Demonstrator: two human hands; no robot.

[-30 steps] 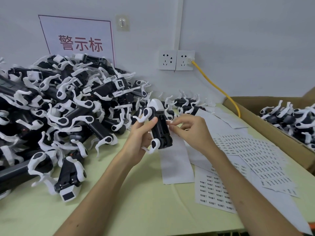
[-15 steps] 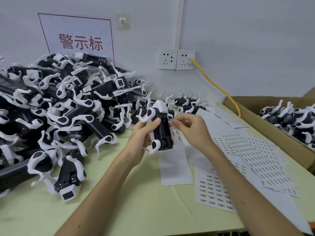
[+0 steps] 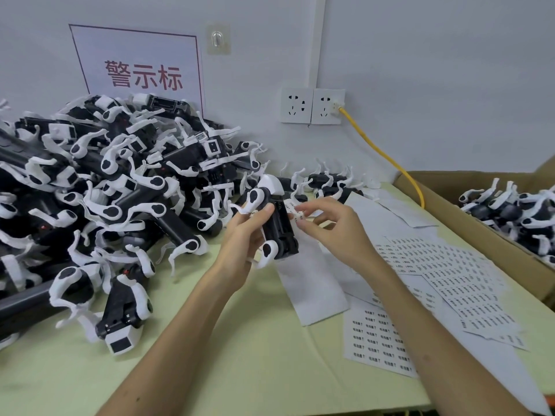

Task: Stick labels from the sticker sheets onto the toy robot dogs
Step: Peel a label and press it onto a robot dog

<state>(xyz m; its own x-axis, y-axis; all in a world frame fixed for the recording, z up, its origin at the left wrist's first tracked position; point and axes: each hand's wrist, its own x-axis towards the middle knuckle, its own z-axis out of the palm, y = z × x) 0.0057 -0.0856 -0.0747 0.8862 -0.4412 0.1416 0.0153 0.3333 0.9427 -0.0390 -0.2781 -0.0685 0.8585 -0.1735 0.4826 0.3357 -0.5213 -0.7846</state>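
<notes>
left hand (image 3: 240, 244): grips black-and-white plastic toy robot dog (image 3: 277, 232), underside angled for access | right hand (image 3: 333, 232): pinches small white paper label (image 3: 295, 213) just beside it

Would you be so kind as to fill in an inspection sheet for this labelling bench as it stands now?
Surface: pale green table, bare in the near middle.
Job's things: one toy robot dog held above the table; pile of toy dogs heaped at the left against the wall; sticker sheets lying flat at the right.
Clutter: blank backing paper under the hands.
Hands: left hand grips the toy robot dog; right hand pinches a small label beside it.
Cables: yellow cable runs from the wall socket down towards the box.
Surroundings: cardboard box at the right holding more dogs; red-lettered sign on the wall.
</notes>
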